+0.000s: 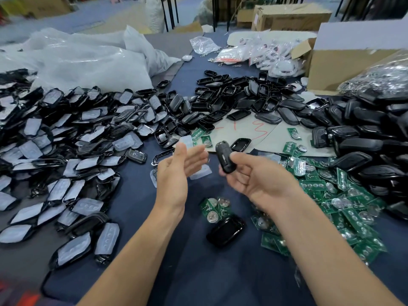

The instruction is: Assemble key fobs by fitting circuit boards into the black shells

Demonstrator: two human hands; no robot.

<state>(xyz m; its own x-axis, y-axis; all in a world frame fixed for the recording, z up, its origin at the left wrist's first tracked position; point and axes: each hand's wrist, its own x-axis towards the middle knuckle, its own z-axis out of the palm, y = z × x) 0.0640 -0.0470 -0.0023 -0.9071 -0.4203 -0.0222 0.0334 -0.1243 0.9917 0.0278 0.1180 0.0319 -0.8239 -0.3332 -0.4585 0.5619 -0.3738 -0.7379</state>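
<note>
Pinching black shell [225, 159] in right hand [258, 177] over table [194, 272] middle, seemingly checking fit, with left hand [178, 173] released, empty.

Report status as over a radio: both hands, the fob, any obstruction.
Left hand open, empty. Right hand grips fob. Nothing between hands; boards and a shell on table below.

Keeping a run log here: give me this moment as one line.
left hand: open, empty | right hand: grips black fob | circuit boards: heaped at right
</note>
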